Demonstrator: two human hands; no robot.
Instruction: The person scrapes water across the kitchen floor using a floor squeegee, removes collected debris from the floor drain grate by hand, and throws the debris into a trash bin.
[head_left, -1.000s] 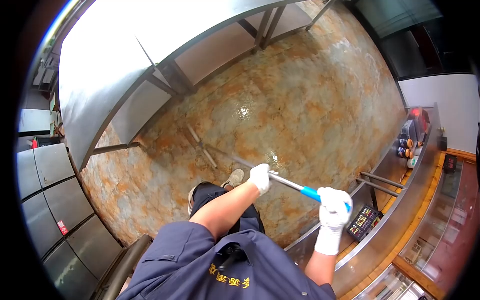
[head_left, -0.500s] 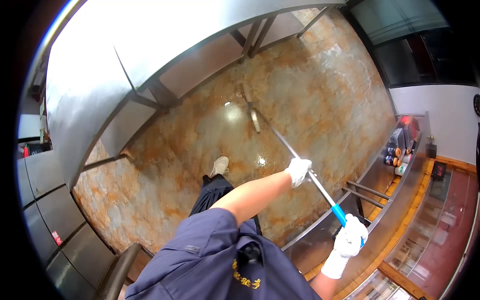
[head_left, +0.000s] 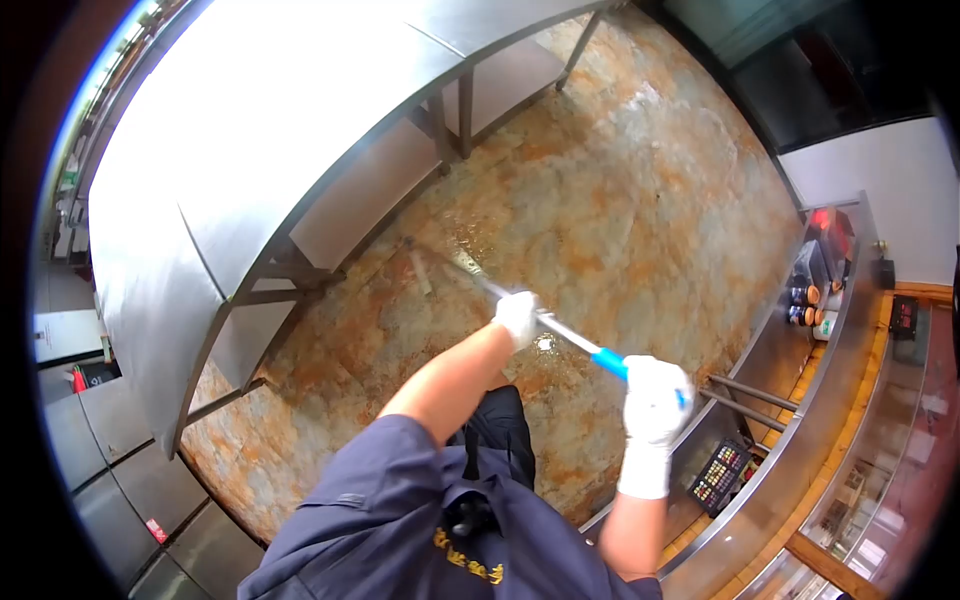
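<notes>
My left hand (head_left: 517, 318), in a white glove, is closed around the metal pole of a long-handled floor squeegee (head_left: 570, 336). My right hand (head_left: 656, 402), gloved the same way, wraps the blue grip at the upper end. The pole slants down and leftward to a narrow bar-shaped head (head_left: 420, 270) on the floor, blurred by motion. Around it the mottled brown and grey floor (head_left: 560, 210) shines wet in places.
A long steel table (head_left: 280, 110) runs along the left on metal legs. To the right, a steel shelf unit (head_left: 835, 350) holds jars (head_left: 803, 305) and a black calculator-like keypad (head_left: 720, 478). Steel cabinets (head_left: 125, 430) stand at lower left.
The squeegee head has swept left and nearer, towards the table legs. Both hands have moved left, the right one also higher. The view has shifted, and my light-coloured shoe no longer shows.
</notes>
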